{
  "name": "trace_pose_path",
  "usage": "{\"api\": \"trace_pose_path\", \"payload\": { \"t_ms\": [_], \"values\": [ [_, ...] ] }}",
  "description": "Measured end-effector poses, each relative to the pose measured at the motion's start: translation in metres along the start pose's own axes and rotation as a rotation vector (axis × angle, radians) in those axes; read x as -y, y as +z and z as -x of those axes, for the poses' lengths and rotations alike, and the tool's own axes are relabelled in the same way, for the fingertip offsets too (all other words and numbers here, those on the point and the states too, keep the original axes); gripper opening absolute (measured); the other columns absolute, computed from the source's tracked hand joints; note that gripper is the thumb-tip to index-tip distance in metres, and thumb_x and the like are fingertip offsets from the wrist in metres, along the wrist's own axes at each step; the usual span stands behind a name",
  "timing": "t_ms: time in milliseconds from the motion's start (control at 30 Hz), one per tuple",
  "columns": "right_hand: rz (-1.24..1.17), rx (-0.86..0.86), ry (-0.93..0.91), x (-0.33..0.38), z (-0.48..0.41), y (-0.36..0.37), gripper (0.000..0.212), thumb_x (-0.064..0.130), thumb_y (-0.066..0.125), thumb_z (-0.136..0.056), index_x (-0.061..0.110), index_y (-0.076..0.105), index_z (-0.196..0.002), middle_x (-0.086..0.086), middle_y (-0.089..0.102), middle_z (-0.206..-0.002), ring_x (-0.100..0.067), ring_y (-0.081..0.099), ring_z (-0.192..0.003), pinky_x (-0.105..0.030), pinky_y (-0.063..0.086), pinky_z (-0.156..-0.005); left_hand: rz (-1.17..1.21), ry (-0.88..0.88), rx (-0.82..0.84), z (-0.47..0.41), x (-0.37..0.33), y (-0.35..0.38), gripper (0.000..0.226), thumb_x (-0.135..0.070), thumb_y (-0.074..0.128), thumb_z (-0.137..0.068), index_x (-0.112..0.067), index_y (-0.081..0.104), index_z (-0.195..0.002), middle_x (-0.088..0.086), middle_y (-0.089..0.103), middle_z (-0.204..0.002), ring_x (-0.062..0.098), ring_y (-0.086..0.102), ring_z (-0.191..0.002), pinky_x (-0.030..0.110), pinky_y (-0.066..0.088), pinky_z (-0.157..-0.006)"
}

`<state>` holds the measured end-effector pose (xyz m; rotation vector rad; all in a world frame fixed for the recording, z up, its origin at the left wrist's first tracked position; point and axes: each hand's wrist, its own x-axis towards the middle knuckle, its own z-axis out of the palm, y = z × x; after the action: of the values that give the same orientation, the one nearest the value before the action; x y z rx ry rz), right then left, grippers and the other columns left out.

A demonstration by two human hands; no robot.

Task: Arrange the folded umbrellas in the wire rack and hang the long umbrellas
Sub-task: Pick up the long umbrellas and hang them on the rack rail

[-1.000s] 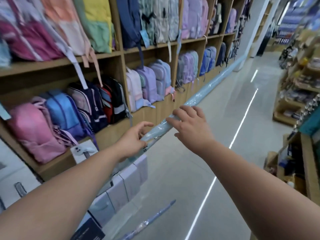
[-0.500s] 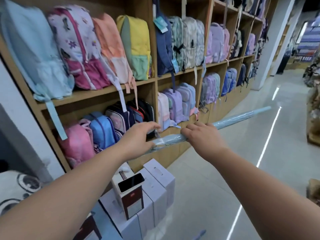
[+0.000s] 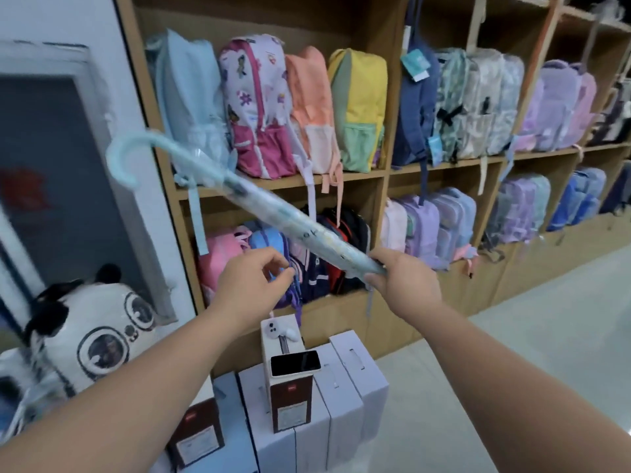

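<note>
Head view: one long umbrella (image 3: 246,206), pale blue in a clear plastic sleeve, slants through the air in front of the wooden shelving (image 3: 386,186), with its crook handle (image 3: 124,155) up at the left and its tip end low at the right.

Below the handle end of the umbrella, far left, sits one panda plush (image 3: 88,332). Just under the umbrella's middle is the left hand (image 3: 252,285). It is off the shaft, fingers curled in and thumb meeting forefinger, and I cannot tell whether it pinches anything. Below the umbrella's lower end stand at least four white boxes (image 3: 345,387) and two brown-labelled ones (image 3: 290,401). The right hand (image 3: 403,285) grips the umbrella at that lower end, fingers wrapped round the sleeve. Behind the umbrella's upper half, four backpacks (image 3: 307,107) fill one shelf bay. More fill the bays to its right, blurred.

The step in hand looks like carrying this umbrella to be hung. Held at one end, it is a long lever, and the sleeve is likely slippery. The left hand would do well to take the shaft near the middle, so the crook can be steered onto a rail without sweeping the backpacks. No rail or wire rack is in sight.
</note>
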<state>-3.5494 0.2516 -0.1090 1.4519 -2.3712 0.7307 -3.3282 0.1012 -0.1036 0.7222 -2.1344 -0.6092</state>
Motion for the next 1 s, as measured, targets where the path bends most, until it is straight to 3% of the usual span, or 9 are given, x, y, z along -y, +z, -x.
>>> {"api": "trace_pose_path", "payload": {
  "t_ms": [100, 233, 400, 600, 667, 767, 900, 1000],
  "values": [
    [-0.306, 0.069, -0.049, 0.029, -0.016, 0.009, 0.013, 0.035, 0.069, -0.088, 0.034, 0.061, -0.099, 0.011, 0.065, -0.085, -0.014, 0.060, -0.080, -0.037, 0.051, -0.068, 0.163, -0.226, 0.099, 0.013, 0.002, 0.005, 0.028, -0.025, 0.077, -0.088, -0.027, 0.068, -0.114, -0.008, 0.069, -0.090, 0.019, 0.066, -0.085, 0.039, 0.059, -0.080],
    [-0.640, 0.165, -0.125, 0.080, -0.036, 0.025, 0.010, 0.030, 0.072, -0.088, 0.033, 0.066, -0.096, 0.011, 0.066, -0.083, -0.009, 0.064, -0.077, -0.042, 0.056, -0.078, 0.268, -0.301, 0.200, 0.033, 0.012, -0.003, 0.053, -0.024, 0.075, -0.091, -0.033, 0.051, -0.137, -0.001, 0.070, -0.108, 0.025, 0.067, -0.101, 0.035, 0.056, -0.092],
    [-0.913, 0.246, -0.213, 0.152, -0.051, 0.031, 0.012, 0.028, 0.071, -0.091, 0.033, 0.068, -0.102, 0.011, 0.072, -0.090, -0.010, 0.069, -0.080, -0.042, 0.059, -0.079, 0.371, -0.365, 0.132, 0.048, 0.024, -0.043, 0.057, -0.015, 0.068, -0.095, -0.057, 0.042, -0.125, 0.002, 0.072, -0.113, 0.014, 0.068, -0.106, 0.022, 0.056, -0.087],
    [-1.158, 0.291, -0.254, 0.244, -0.062, 0.038, 0.013, 0.022, 0.071, -0.091, 0.030, 0.070, -0.101, 0.002, 0.074, -0.098, -0.023, 0.070, -0.093, -0.049, 0.059, -0.085, 0.383, -0.345, -0.035, 0.053, 0.062, -0.107, 0.060, -0.014, 0.067, -0.096, -0.052, 0.043, -0.135, 0.002, 0.071, -0.111, 0.017, 0.070, -0.103, 0.043, 0.056, -0.097],
    [-1.215, 0.331, -0.265, 0.275, -0.064, 0.041, 0.013, 0.020, 0.069, -0.093, 0.026, 0.070, -0.105, -0.003, 0.074, -0.101, -0.028, 0.070, -0.097, -0.047, 0.060, -0.085, 0.392, -0.328, -0.074, 0.056, 0.076, -0.132, 0.061, -0.013, 0.066, -0.096, -0.057, 0.044, -0.132, 0.001, 0.068, -0.116, 0.017, 0.071, -0.101, 0.039, 0.056, -0.090],
    [-1.266, 0.367, -0.269, 0.324, -0.065, 0.048, 0.013, 0.021, 0.068, -0.094, 0.023, 0.070, -0.107, -0.009, 0.072, -0.105, -0.031, 0.069, -0.098, -0.049, 0.060, -0.083, 0.414, -0.304, -0.095, 0.059, 0.100, -0.171, 0.058, -0.008, 0.062, -0.098, -0.045, 0.043, -0.140, -0.005, 0.072, -0.117, 0.014, 0.072, -0.101, 0.027, 0.057, -0.081],
    [-1.293, 0.327, -0.276, 0.392, -0.069, 0.060, 0.017, 0.023, 0.069, -0.093, 0.025, 0.071, -0.110, -0.002, 0.074, -0.101, -0.022, 0.071, -0.100, -0.052, 0.059, -0.087, 0.389, -0.278, -0.121, 0.057, 0.133, -0.231, 0.057, -0.005, 0.060, -0.099, -0.043, 0.045, -0.138, -0.006, 0.075, -0.114, 0.016, 0.072, -0.105, 0.046, 0.057, -0.095],
    [-1.285, 0.277, -0.271, 0.437, -0.075, 0.064, 0.030, 0.028, 0.071, -0.092, 0.035, 0.063, -0.121, 0.002, 0.073, -0.102, -0.018, 0.071, -0.099, -0.049, 0.060, -0.087, 0.348, -0.251, -0.161, 0.047, 0.154, -0.279, 0.057, -0.007, 0.063, -0.097, -0.050, 0.048, -0.131, -0.007, 0.076, -0.107, 0.012, 0.072, -0.100, 0.047, 0.057, -0.094]
  ]
}}
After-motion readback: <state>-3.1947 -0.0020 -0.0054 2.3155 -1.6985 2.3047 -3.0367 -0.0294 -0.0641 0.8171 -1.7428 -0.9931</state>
